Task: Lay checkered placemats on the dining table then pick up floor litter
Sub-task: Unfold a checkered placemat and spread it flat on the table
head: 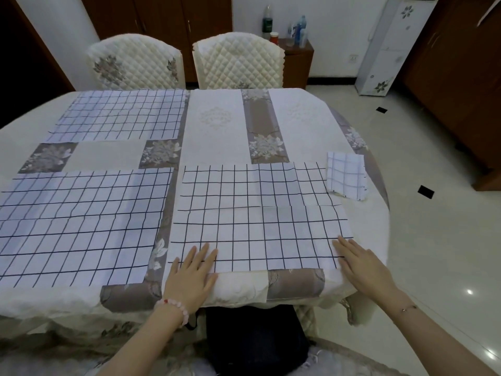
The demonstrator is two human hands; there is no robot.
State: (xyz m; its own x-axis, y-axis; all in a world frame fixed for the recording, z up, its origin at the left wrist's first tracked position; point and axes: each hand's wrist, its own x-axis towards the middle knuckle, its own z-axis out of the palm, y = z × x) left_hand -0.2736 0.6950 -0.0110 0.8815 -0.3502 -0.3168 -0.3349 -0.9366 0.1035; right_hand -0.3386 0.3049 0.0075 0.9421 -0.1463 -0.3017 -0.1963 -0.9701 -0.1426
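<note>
Three white checkered placemats lie spread on the dining table (pixel 303 123): one at the far left (pixel 119 115), one at the near left (pixel 78 226), one at the near right (pixel 257 215). A fourth placemat (pixel 345 175) lies folded by the table's right edge. My left hand (pixel 191 272) presses flat on the near-right mat's front left corner. On its front right corner my right hand (pixel 362 263) lies flat with straight fingers. Neither hand holds anything.
Two quilted cream chairs (pixel 238 61) stand at the table's far side. Behind them is a low wooden cabinet (pixel 296 63) with bottles. A white floor-standing unit (pixel 390 47) is at the back right. Glossy tiled floor (pixel 433 240) runs along the right; a dark chair seat sits under me.
</note>
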